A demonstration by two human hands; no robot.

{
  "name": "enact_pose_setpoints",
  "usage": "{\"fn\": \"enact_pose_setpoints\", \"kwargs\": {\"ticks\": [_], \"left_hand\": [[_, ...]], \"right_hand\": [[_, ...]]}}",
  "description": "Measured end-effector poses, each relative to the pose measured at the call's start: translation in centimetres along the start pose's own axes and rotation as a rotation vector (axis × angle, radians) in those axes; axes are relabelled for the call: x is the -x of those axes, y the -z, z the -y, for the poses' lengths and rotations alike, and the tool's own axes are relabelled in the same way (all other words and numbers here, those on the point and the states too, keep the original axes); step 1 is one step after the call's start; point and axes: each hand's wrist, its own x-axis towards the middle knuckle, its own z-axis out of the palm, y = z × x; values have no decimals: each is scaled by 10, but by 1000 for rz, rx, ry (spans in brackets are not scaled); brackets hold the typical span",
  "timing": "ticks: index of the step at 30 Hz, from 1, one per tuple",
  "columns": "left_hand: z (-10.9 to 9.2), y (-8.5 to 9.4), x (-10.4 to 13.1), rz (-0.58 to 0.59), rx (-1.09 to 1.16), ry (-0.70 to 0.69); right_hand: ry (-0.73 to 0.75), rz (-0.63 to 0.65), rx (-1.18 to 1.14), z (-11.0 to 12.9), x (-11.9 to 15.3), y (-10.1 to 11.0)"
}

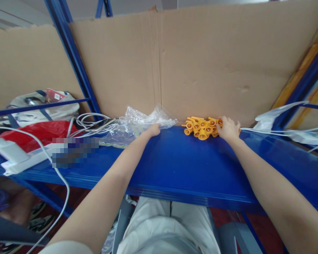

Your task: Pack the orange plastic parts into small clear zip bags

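A clear crumpled plastic bag [140, 118] lies at the back of the blue shelf [175, 165], against the cardboard wall. My left hand [154, 129] is closed on its right edge. To the right, a cluster of several small orange plastic parts [201, 127] with funnel-like ends sits on the shelf. My right hand [228, 129] rests on the cluster's right side, fingers curled around it; some parts are hidden under the hand.
A tall cardboard sheet [201, 60] backs the shelf. White cables [92, 123], a white power strip [10, 151] and a red bag [34, 130] lie at left. White plastic sheeting [281, 116] and a blue upright [71, 56] flank the shelf. A person's foot [13, 208] shows below left.
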Motion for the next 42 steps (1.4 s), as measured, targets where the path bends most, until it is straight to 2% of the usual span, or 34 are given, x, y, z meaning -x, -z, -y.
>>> {"fn": "enact_pose_setpoints", "kwargs": {"ticks": [5,8,11,13,15,17,19,24,29,34,39,42], "left_hand": [[-20,3,5,12,42,-143],[-19,16,13,-48,48,-123],[-8,29,22,-149,-35,16],[2,33,28,-179,-57,219],[12,33,32,-132,0,435],[19,31,35,-48,78,559],[22,28,34,-6,113,560],[17,29,31,4,106,422],[12,33,38,-61,20,341],[24,43,56,-188,-74,492],[49,58,83,-289,-80,735],[62,64,94,-270,-66,860]], "right_hand": [[-6,45,10,3,1,7],[-24,72,36,5,2,10],[-29,70,51,5,2,10],[-28,59,55,5,2,9],[-27,49,52,4,2,8],[-27,51,44,4,2,8],[-30,58,36,4,2,8],[-25,32,11,2,3,8],[-25,40,3,4,4,8],[-52,75,52,10,5,12],[-49,91,42,12,7,15],[-49,80,16,10,7,14]]}}
